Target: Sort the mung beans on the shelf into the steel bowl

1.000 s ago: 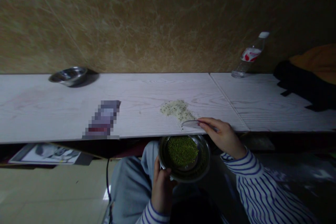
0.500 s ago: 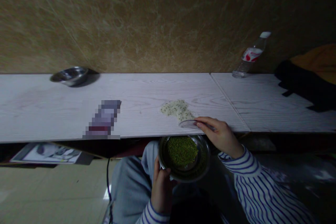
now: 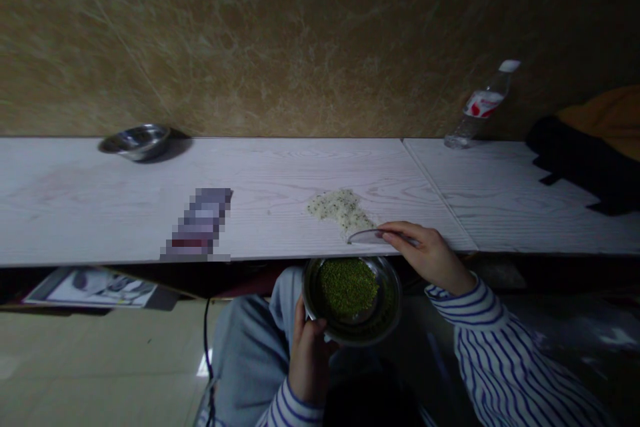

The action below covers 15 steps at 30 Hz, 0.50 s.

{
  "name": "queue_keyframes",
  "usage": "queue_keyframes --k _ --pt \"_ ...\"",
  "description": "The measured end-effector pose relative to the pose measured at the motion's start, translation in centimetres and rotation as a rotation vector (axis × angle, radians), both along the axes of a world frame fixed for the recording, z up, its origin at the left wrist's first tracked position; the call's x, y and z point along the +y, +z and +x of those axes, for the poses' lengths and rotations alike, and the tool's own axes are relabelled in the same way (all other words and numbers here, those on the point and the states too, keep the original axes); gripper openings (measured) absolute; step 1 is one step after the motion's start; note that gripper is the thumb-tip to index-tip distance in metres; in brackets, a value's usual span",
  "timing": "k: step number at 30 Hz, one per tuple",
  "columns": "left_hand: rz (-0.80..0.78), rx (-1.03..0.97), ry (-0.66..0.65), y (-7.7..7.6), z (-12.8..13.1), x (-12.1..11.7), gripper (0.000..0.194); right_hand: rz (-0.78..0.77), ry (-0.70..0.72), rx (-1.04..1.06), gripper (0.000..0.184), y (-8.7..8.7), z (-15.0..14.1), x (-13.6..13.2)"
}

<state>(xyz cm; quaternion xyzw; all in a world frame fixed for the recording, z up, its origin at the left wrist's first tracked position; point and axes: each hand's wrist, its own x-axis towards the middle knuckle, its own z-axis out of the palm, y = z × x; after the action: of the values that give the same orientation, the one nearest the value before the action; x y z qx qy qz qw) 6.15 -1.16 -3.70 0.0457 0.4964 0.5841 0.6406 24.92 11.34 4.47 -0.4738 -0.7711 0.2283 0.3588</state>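
My left hand (image 3: 311, 353) grips the near-left rim of a metal bowl (image 3: 392, 313), held just below the table's front edge. Green beans (image 3: 349, 285), which look like mung beans, lie inside it. Between the fingers of my right hand (image 3: 430, 255) is a thin, greyish piece with a curved edge (image 3: 364, 236); its exact kind is unclear. That piece is low over the tabletop, at the near side of a spread of white rice grains (image 3: 339, 207) with dark specks through it. Both striped sleeves show.
The pale wood-grain table (image 3: 270, 167) runs along a brown marbled wall. A second metal bowl (image 3: 137, 143) sits at the back left, near a blurred-out flat item (image 3: 203, 220). A clear bottle (image 3: 480, 107) and a black and orange item (image 3: 595, 147) are at the right.
My right hand and the thin piece have shifted slightly right. The left hand keeps its hold on the bowl, and the view has moved a little.
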Motion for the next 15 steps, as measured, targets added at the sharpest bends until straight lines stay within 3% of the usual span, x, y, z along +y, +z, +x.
queue_keyframes --k 15 --pt "0.068 -0.035 -0.034 0.24 -0.14 -0.07 0.067 -0.027 -0.003 0.016 0.022 -0.31 0.06 -0.57"
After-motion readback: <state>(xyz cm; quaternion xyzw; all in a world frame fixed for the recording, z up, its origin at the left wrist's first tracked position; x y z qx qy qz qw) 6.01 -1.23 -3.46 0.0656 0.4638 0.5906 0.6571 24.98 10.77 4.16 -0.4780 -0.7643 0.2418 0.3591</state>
